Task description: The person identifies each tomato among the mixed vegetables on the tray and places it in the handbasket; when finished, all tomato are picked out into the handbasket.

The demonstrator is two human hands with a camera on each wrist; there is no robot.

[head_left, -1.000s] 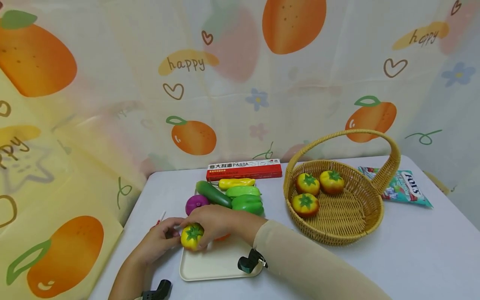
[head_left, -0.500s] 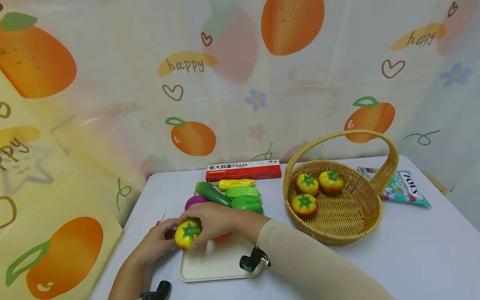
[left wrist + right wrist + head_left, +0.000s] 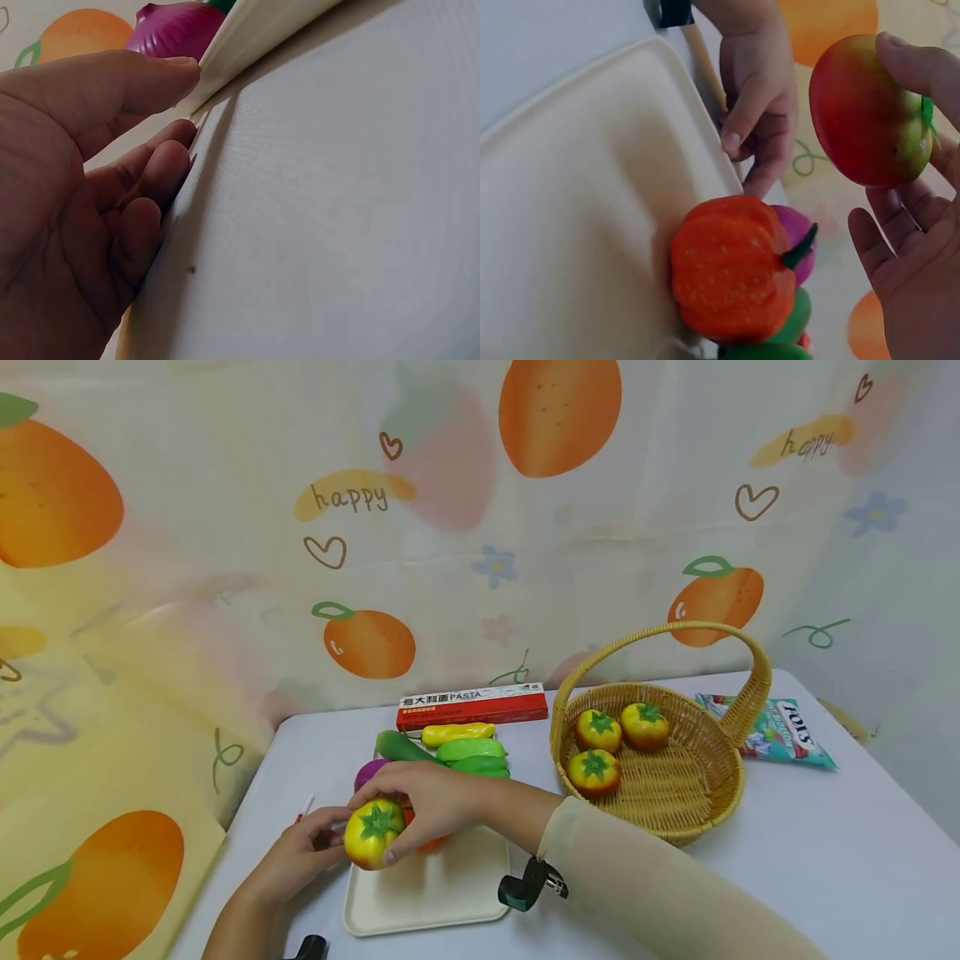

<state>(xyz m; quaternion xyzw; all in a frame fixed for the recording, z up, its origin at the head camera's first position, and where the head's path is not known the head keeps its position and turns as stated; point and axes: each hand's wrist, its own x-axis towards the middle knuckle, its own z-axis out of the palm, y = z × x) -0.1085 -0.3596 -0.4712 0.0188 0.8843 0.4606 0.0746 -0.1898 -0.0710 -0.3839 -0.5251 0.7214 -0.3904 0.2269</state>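
Observation:
My right hand (image 3: pixel 442 797) grips a yellow-and-red toy tomato (image 3: pixel 372 833) with a green leafy top, thumb on one side and fingers on the other. In the right wrist view the tomato (image 3: pixel 870 112) is held up above the level of the tray. My left hand (image 3: pixel 296 856) rests low at the left edge of the cream tray (image 3: pixel 450 893), its fingers loosely bent. The left wrist view has the thumb (image 3: pixel 150 79) at the tray's rim and the fingertips near the white tabletop. An orange toy pumpkin (image 3: pixel 731 270) sits on the tray, partly hidden by my right hand in the head view.
Behind the pumpkin lie a purple onion (image 3: pixel 369 771), a dark green cucumber (image 3: pixel 405 746), green peppers (image 3: pixel 471 749) and a yellow pepper (image 3: pixel 459 734). A red pasta box (image 3: pixel 472 707) stands at the back. Right: a wicker basket (image 3: pixel 678 785) holding 3 tomatoes, and a teal snack bag (image 3: pixel 791 732).
The tomato has come up off the tray in my right hand and appears larger in the head view. My left hand stays beside the tray. The head view has shifted slightly rightward.

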